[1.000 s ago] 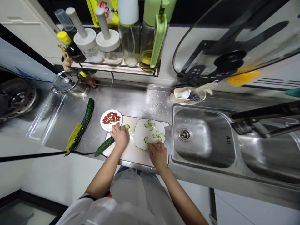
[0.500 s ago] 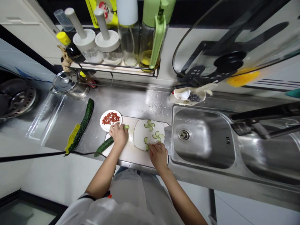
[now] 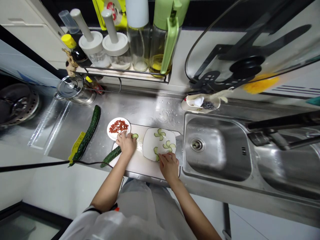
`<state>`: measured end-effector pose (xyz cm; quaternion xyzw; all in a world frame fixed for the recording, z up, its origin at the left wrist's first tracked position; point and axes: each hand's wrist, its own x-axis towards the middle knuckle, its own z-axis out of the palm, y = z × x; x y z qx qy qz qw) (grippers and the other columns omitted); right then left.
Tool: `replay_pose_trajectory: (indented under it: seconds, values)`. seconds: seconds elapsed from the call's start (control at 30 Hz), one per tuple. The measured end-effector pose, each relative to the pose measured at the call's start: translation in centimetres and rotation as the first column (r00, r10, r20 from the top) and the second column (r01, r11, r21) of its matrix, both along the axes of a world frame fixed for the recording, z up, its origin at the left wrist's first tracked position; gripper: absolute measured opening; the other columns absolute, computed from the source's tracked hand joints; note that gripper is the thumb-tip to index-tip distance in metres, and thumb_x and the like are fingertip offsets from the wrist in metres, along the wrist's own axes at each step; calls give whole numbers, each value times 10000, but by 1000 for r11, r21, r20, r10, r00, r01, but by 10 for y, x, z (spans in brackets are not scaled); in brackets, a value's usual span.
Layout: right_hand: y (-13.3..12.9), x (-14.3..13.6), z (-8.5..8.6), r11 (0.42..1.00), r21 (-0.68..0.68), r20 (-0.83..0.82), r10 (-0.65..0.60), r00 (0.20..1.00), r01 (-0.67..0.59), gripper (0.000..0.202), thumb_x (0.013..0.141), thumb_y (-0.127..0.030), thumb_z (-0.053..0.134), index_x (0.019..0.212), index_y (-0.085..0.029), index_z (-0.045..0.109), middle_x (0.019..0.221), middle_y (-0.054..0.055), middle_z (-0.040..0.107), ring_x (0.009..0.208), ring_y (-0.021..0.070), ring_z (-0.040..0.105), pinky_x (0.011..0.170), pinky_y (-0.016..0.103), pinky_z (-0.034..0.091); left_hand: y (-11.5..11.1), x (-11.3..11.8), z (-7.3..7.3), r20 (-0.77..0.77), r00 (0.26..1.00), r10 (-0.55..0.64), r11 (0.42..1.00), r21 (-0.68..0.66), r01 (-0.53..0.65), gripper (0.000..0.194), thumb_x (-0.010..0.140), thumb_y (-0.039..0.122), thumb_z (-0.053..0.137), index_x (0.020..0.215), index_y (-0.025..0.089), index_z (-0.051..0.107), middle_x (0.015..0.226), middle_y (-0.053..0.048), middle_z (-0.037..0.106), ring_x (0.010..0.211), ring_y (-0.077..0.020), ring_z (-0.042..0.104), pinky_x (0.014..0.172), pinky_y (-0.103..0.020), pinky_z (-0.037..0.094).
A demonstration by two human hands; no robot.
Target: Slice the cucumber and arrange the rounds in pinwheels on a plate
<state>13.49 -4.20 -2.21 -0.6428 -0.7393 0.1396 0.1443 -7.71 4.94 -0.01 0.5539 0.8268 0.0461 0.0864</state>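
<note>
My left hand [image 3: 127,144] lies with bent fingers over a partly cut cucumber [image 3: 111,156] on the white cutting board [image 3: 140,166]. Its pale cut end [image 3: 135,136] shows beyond my fingertips, which are close to the rim of a small plate [image 3: 110,133]. On the white square plate [image 3: 149,135], crescent cucumber slices [image 3: 160,134] form pinwheel shapes. My right hand [image 3: 170,165] reaches over the plate's near edge, fingers pinched beside a slice [image 3: 156,154] in the incomplete group; the fingers partly hide what they hold.
Chopped red bits [image 3: 118,126] fill the small plate. A whole cucumber [image 3: 91,130] with a yellow label lies left, near a steel pot [image 3: 75,91]. To the right is a sink [image 3: 217,150], with a scrubber holder [image 3: 201,104] behind. A black cable [image 3: 37,165] crosses the counter's front edge.
Both hands keep nearly the same places and finger shapes. The whole view has shifted very slightly; the slices on the plate look unchanged.
</note>
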Motion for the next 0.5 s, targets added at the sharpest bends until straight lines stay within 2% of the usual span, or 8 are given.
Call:
replay_pose_trajectory:
  seconds: [0.1,0.23,0.37,0.5]
  values:
    - [0,0,-1,1000,5,-4,1,1000,0,206,848,-215,589,1028,-262,679,945,31,675,1052,248,446,776,355,284,0,-1,-1,-13,1000,-21,1000,6,21,216,781,323,603,950,232,702,1344,-98,441,1241,-361,277,961,-522,273]
    - [1,-1,-2,1000,8,1,3,1000,-3,206,848,-206,586,1022,-265,680,935,28,674,1050,243,446,780,356,285,-5,-1,-2,-46,993,-110,993,29,112,191,820,308,555,891,244,721,1351,-81,453,1246,-350,287,944,-515,280]
    - [2,-1,-2,1000,7,6,12,1000,-12,213,847,-197,583,1025,-261,680,938,33,674,1053,245,443,781,353,287,-14,3,-3,-53,983,-178,984,19,179,217,847,278,519,935,273,717,1377,-67,444,1258,-341,285,933,-508,285]
    - [3,-1,-1,1000,18,8,9,1000,-9,189,862,-228,572,1011,-260,685,922,38,673,1048,244,445,773,350,287,-21,4,-3,-39,984,-176,984,25,177,238,843,297,528,1014,276,694,1378,-87,436,1242,-340,298,927,-511,290]
